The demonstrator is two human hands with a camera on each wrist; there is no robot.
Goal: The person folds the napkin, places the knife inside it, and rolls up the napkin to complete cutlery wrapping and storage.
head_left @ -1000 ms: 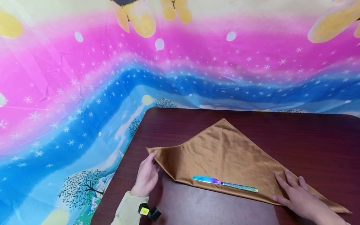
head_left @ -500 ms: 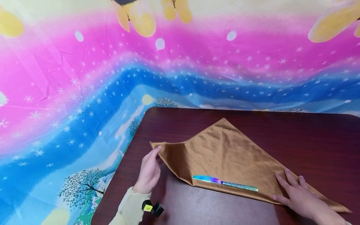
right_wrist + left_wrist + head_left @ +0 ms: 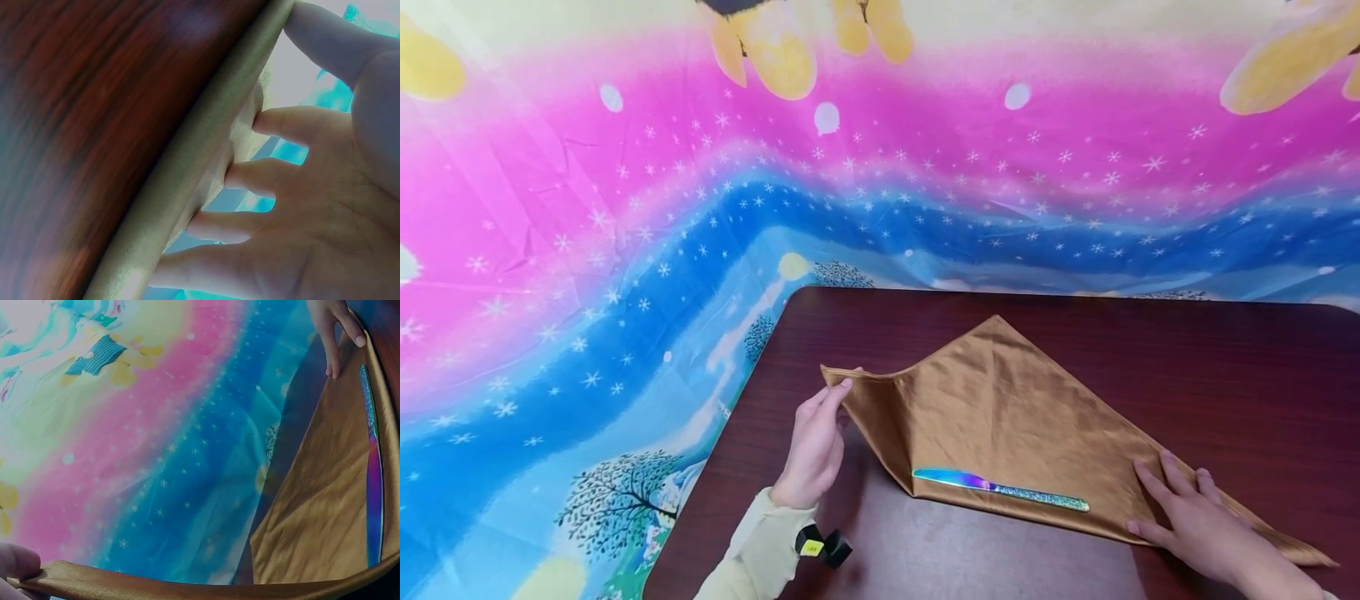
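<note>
A shiny brown-gold cloth napkin (image 3: 1000, 400), folded into a triangle, lies on the table with its left corner lifted. My left hand (image 3: 814, 446) pinches that raised corner between thumb and fingers; the left wrist view shows the fingertips (image 3: 19, 561) at the cloth's end. On the napkin, along its near folded edge, lies a rainbow-coloured table knife (image 3: 1000, 487), its blade toward the left. My right hand (image 3: 1202, 521) rests on the napkin's right part with spread fingers. In the right wrist view those fingers (image 3: 250, 175) touch the cloth beside its folded edge.
The dark red-brown wooden table (image 3: 1225, 367) has a rounded far left corner. Behind and left of it hangs a pink and blue printed cloth backdrop (image 3: 925, 150) with snowflakes. A black strap with a yellow label (image 3: 811, 547) sits at the left wrist.
My left hand has moved right and farther from me, raising the napkin's left corner and bringing it toward the knife's blade tip. The right hand and the knife stay put.
</note>
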